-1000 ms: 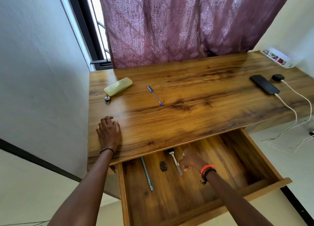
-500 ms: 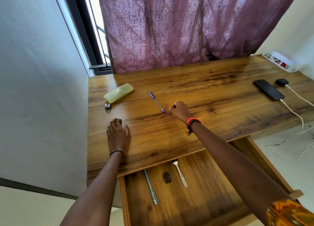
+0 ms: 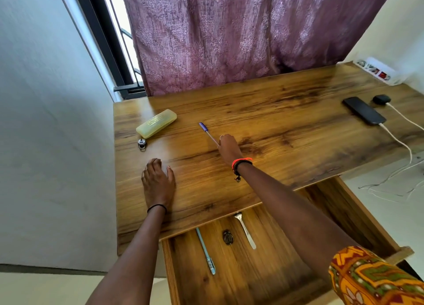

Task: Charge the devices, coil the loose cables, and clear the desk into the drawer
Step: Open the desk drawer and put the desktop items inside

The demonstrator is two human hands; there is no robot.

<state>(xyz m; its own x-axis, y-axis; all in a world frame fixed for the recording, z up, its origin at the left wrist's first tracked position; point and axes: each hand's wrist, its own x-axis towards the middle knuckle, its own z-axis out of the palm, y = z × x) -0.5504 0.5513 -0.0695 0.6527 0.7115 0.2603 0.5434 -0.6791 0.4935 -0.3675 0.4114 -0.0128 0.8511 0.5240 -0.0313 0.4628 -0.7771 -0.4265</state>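
Drawer [image 3: 358, 213], 6 o'clock of view: pulled open under the counter's front edge. Inside lie a light-blue pen [image 3: 205, 250], a small dark object [image 3: 227, 237] and a metal utensil handle [image 3: 245, 230], side by side and apart from each other.

Left hand [image 3: 158, 180], 8 o'clock: palm down on the counter [image 3: 286, 121], fingers relaxed, nothing in it.

Right hand [image 3: 229, 147], centre: fingers curled, pinching the near end of the blue-capped pen [image 3: 207, 132]. The pen has a clear slim barrel and a dark blue cap. It lies on the counter with the cap toward 11 o'clock.

At 10 o'clock of the pen lies a translucent yellow case [image 3: 156, 123], oblong and closed. A small round metal piece [image 3: 142, 143] sits just beside its near corner.

At 2 o'clock lies a black phone [image 3: 363, 110], face up. A white cable [image 3: 399, 141] is plugged into its near end and runs off the counter's right edge. A black pod [image 3: 381, 99] sits just beyond the phone, also cabled.

At the far right corner stands a white power strip [image 3: 376, 71]. A mauve curtain [image 3: 229, 33] hangs behind.
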